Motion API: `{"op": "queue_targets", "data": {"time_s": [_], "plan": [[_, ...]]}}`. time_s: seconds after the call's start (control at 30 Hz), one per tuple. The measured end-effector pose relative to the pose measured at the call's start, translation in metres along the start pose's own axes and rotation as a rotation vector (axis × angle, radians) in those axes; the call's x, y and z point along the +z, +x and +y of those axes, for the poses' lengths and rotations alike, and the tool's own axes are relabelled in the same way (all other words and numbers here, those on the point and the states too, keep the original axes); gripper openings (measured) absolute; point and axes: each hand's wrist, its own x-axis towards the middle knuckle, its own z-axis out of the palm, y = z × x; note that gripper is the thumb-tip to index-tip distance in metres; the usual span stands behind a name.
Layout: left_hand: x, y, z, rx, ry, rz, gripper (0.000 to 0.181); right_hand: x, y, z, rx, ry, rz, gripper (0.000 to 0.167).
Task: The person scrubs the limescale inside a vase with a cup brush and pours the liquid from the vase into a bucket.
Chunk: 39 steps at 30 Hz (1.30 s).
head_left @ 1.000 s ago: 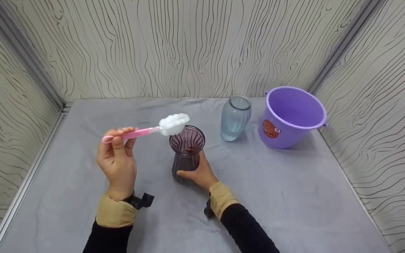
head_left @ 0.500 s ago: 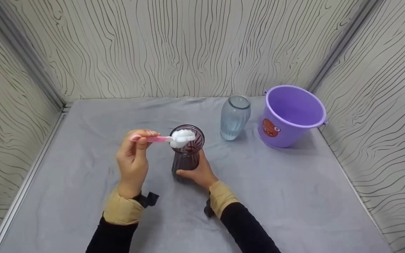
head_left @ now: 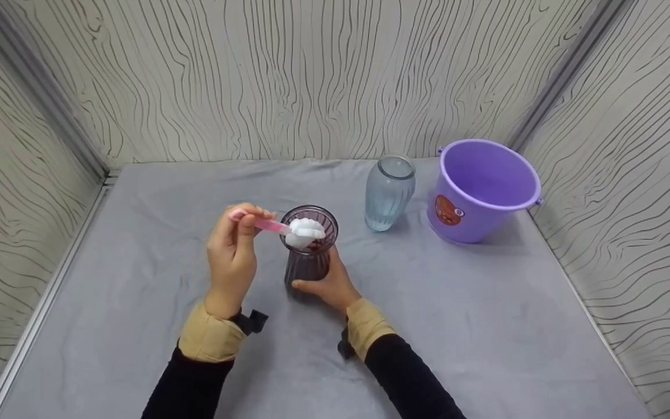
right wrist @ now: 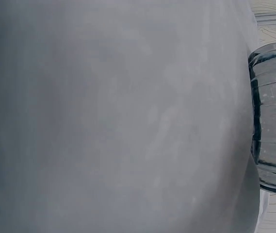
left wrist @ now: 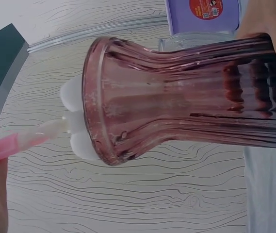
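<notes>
Lobed brush [head_left: 273, 226] shifted rightward | left hand [head_left: 233, 259] pinches it | right hand [head_left: 335, 284] grips fluted glass vase [head_left: 307, 265]

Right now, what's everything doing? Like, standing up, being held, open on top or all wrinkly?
Purple vase: upright, open on top, held
Pink brush: held, white head at the purple vase's mouth, how far in is unclear
Left hand: pinching the pink brush
Right hand: gripping the purple vase
Blue vase: upright, open on top
Purple bucket: upright, open on top
Grey cloth: spread out, a bit wrinkled
</notes>
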Motion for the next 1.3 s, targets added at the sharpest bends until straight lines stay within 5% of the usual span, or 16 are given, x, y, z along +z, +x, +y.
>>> {"op": "queue_targets", "data": {"time_s": [0.53, 1.07, 1.3], "plan": [[0.020, 0.002, -0.015, 0.066, 0.166, -0.117, 0.034, 0.002, 0.000, 0.004, -0.039, 0.038, 0.030, 0.110], [0.021, 0.005, -0.021, 0.010, 0.144, -0.166, 0.010, 0.001, 0.002, 0.001, -0.042, -0.022, 0.024, 0.111], [0.023, -0.003, -0.031, -0.022, 0.214, -0.213, 0.008, 0.003, 0.002, 0.002, -0.023, 0.014, 0.028, 0.112]]}}
